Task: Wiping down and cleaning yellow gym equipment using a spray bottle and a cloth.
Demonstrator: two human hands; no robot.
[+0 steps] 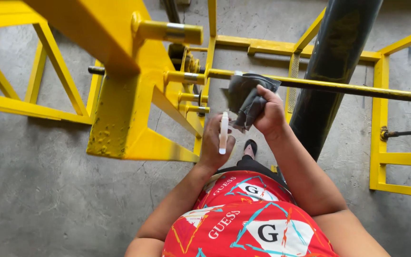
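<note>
Left hand point(216, 143): closed round a small white tube point(223, 132), held upright, fingers wrapped at its back; white tip shows at bottom end, below the palm.
Right hand point(268, 114): clamped on a dark grey cloth point(246, 97), bunched up in the fist, knuckles up.
Hands: close together, nearly side by side, tube just beside the lower folds of the cloth; can't tell if they touch.
Cloth: pressed vs. a long yellow rod point(338, 87) that runs horiz. across the view; top of cloth drapes over the rod, rest hangs below it into the fist.
Rod: yellow paint worn, dark patches to the right of the cloth; left end goes into the yellow steel frame point(120, 114).
Frame: big painted box-section w/ chipped lower corner, several short pins w/ silver collars sticking out twd the rod; more yellow bars and rails left, behind and right.
Black pipe point(331, 71): thick, leaning, just right of the right hand, behind the rod.
Thin dark bar point(407, 133): far right, fixed to a yellow upright.
Floor point(44, 190): grey concrete, hairline cracks under the frame.
Person: red patterned shirt point(243, 219) at bottom centre; one foot in a dark sandal point(249, 148) below the hands, on the floor.
</note>
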